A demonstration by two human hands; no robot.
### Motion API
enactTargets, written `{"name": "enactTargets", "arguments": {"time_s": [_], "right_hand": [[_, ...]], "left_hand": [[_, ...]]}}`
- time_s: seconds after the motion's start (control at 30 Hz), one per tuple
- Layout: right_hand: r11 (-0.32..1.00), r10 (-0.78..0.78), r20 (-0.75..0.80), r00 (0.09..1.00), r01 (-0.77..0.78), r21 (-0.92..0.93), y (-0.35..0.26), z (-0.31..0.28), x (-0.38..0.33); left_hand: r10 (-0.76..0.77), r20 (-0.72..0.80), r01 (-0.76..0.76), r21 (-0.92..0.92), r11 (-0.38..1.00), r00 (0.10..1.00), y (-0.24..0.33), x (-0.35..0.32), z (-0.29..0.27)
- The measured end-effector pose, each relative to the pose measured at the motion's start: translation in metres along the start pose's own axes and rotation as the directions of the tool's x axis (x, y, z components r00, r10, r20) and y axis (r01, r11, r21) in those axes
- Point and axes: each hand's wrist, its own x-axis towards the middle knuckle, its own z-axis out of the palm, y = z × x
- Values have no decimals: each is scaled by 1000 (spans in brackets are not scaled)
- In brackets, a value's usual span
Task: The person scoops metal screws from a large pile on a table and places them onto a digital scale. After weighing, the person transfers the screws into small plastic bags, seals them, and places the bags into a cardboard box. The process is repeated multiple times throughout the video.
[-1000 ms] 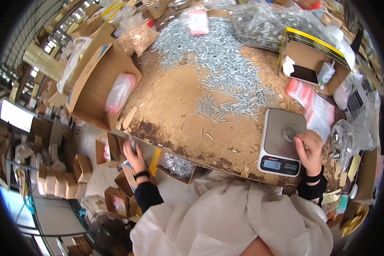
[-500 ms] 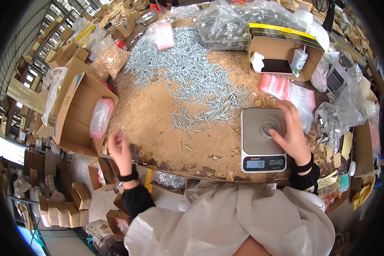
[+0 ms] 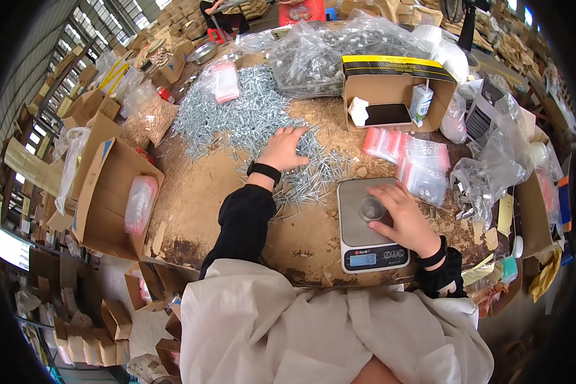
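A large heap of silver screws [image 3: 227, 118] spreads over the worn wooden table. At the near right end of the heap my left hand [image 3: 285, 148] lies palm down over the screws, fingers apart and touching them; its palm is hidden. My right hand [image 3: 404, 219] is above the digital scale [image 3: 352, 233], its thumb and fingers curled round a small clear round cup [image 3: 371, 209] on the metal plate. What the cup contains is too small to tell.
Small zip bags [image 3: 422, 173] with red edges lie beyond the scale. An open box [image 3: 381, 96] holds a phone, a tissue and a drink carton. A large clear bag of parts [image 3: 307, 64] stands at the back. On the left is an open cardboard carton [image 3: 105, 205] with a bag inside.
My left hand has gone from beside the cardboard carton to the screw heap. My right hand has closed round the cup. The view has tilted up a little.
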Motion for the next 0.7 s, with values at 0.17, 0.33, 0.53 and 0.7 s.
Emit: {"name": "enactTargets", "arguments": {"time_s": [0.17, 0.33, 0.53, 0.7], "right_hand": [[1000, -18, -9, 1000, 18, -3, 2, 0, 0], [1000, -6, -7, 1000, 7, 14, 1, -2, 2], [999, -33, -37, 999, 34, 18, 4, 0, 3], [1000, -9, -45, 999, 10, 22, 1, -4, 5]], "left_hand": [[39, -54, -44, -92, 995, 998, -19, -7, 9], [66, -195, -72, -20, 997, 979, -11, -26, 19], [59, -132, -65, -39, 997, 989, -1, -33, 9], [55, -181, -92, -208, 974, 982, -2, -53, 5]]}}
